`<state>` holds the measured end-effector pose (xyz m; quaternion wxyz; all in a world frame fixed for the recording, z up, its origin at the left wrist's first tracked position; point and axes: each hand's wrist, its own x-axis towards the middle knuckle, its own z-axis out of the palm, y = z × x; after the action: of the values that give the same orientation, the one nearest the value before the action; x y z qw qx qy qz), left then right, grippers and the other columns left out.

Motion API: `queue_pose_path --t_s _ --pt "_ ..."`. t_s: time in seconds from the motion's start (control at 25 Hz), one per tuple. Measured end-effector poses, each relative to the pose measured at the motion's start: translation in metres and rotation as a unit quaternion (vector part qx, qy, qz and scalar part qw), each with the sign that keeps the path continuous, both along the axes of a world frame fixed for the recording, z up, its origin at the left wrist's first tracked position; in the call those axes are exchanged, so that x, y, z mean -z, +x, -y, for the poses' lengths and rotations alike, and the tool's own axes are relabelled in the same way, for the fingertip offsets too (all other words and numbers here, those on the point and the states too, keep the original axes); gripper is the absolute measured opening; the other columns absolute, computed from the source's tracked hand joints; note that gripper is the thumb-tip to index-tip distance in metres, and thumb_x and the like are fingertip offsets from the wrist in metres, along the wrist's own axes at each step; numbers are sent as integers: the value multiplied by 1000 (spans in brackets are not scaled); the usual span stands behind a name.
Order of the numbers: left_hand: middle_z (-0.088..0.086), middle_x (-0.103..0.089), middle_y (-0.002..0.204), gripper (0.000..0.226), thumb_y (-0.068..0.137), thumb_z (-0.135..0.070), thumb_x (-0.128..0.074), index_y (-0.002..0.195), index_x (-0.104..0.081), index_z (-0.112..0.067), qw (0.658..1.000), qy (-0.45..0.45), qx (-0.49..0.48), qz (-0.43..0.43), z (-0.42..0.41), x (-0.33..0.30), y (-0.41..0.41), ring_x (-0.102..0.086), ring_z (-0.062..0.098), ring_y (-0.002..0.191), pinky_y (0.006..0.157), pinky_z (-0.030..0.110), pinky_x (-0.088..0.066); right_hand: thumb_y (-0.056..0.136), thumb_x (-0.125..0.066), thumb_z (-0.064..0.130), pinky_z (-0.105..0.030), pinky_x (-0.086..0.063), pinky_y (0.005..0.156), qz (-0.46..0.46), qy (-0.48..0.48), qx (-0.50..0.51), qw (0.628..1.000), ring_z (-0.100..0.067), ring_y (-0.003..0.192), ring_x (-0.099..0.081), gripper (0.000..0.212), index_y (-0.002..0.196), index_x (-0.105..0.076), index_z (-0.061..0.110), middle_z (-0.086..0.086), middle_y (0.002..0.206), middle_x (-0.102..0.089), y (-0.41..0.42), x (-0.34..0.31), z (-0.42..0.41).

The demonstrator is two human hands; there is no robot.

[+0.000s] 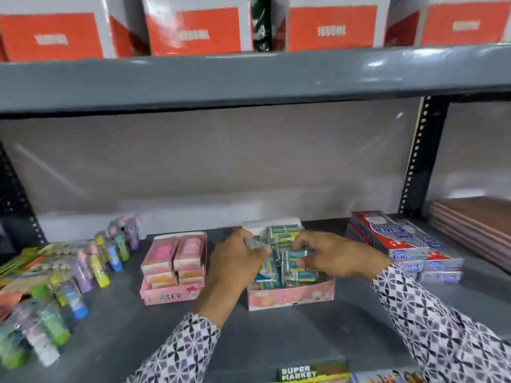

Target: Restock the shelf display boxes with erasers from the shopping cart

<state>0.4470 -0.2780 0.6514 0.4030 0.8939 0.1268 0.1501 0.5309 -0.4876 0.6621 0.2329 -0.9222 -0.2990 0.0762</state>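
Two pink display boxes stand on the grey shelf (276,341). The left display box (166,296), marked ERASER, holds pink and orange erasers. The right display box (290,298) holds several blue-and-yellow wrapped erasers (300,275). Both my hands are over the right box. My left hand (235,264) pinches a clear-wrapped eraser (257,244) above the box's left side. My right hand (337,255) has its fingers closed on a wrapped eraser (296,255) inside the box. The cart is out of view.
Rows of small coloured bottles (83,272) fill the shelf's left side. Red-and-silver packs (406,244) are stacked to the right, with brown boards (475,219) beyond. The upper shelf (249,78) carries red-and-white cartons (331,26). A "Super Market" label (312,373) sits at the front edge.
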Motion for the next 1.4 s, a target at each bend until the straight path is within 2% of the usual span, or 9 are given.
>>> queue_pose_path --t_s 0.24,0.4,0.48,0.6,0.76,0.96,1.16,1.28,1.4 --pt "-5 -55 120 34 100 -41 -57 127 -71 -27 974 222 20 28 2 6 -20 -63 17 106 101 39 -52 98 -61 41 -50 -37 103 144 -37 -50 988 -12 123 -48 29 125 -66 32 14 126 -59 -18 4 11" --pt "-12 -27 172 74 104 -66 -17 163 -33 -26 926 334 153 -85 9 12 -35 -14 12 161 131 46 -10 106 -39 52 -50 -29 113 147 -44 -95 984 -9 133 -53 41 133 -61 30 17 144 -60 -50 19 22" --pt "-12 -35 169 70 105 -64 -12 158 -42 -29 917 347 165 -106 7 11 -40 -24 9 158 131 51 -8 106 -33 57 -54 -8 126 130 -72 -97 984 -5 147 -38 50 146 -50 33 19 159 -43 -60 23 28" --pt "-11 -68 130 66 101 -59 -11 122 -67 -29 920 360 144 -60 5 7 -37 -58 10 127 124 55 -30 107 -40 49 -49 2 128 118 -25 -79 990 -11 120 -63 39 127 -64 26 8 131 -69 -49 18 21" --pt "-7 -58 154 49 108 -45 -31 148 -56 -30 906 391 125 -106 9 4 -27 -53 17 141 127 56 -17 107 -45 37 -49 -17 126 149 -57 -67 985 -23 98 -70 32 113 -70 19 0 109 -76 -20 10 3" --pt "5 -74 99 30 106 -35 -47 114 -74 -21 934 339 102 -48 12 -18 4 -71 26 92 107 47 -52 100 -51 28 -39 -55 89 166 -53 -52 983 -26 89 -70 27 96 -75 16 -7 96 -77 13 -11 -18" --pt "10 -36 169 61 110 -50 -31 159 -41 -15 906 353 169 -160 8 -5 26 -37 30 154 127 55 -26 104 -38 46 -51 -49 99 138 -106 -66 983 -35 114 -64 41 114 -66 17 -10 128 -69 41 5 -32" --pt "6 -5 177 75 107 -60 -14 167 -11 -14 884 388 175 -195 11 8 29 -6 22 164 131 59 -3 107 -33 51 -58 -30 119 124 -123 -63 983 -33 148 -39 54 148 -48 19 -7 165 -38 47 11 -30" --pt "3 -4 177 78 105 -65 -9 168 -9 -18 899 353 168 -198 13 2 28 -7 22 164 131 58 -2 108 -29 51 -59 -18 125 85 -143 -58 984 -28 159 -14 63 161 -25 17 -8 172 -15 39 9 -30"
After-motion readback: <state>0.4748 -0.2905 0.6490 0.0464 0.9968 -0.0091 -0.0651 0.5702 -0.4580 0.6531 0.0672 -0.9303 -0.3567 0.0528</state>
